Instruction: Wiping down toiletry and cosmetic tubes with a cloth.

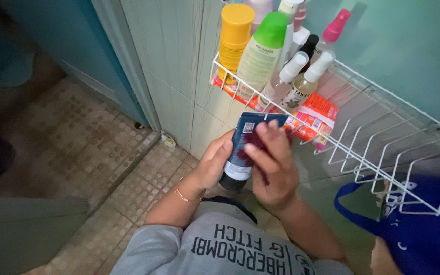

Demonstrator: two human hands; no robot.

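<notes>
Both hands grip a dark blue tube [243,147] just below the white wire rack [383,153]: left hand [215,163] around its lower end, right hand [273,163] covering its front, cap mostly hidden. In the rack stand a yellow bottle [234,38], a green-capped bottle [260,51] and small spray bottles [301,81]; an orange packet [317,119] lies beside them.

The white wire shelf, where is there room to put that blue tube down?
The white wire shelf is bare along its right part, between the orange packet and the blue cap. The left end is crowded with bottles. Both the left hand and the right hand hold the blue tube just below the packet.
</notes>
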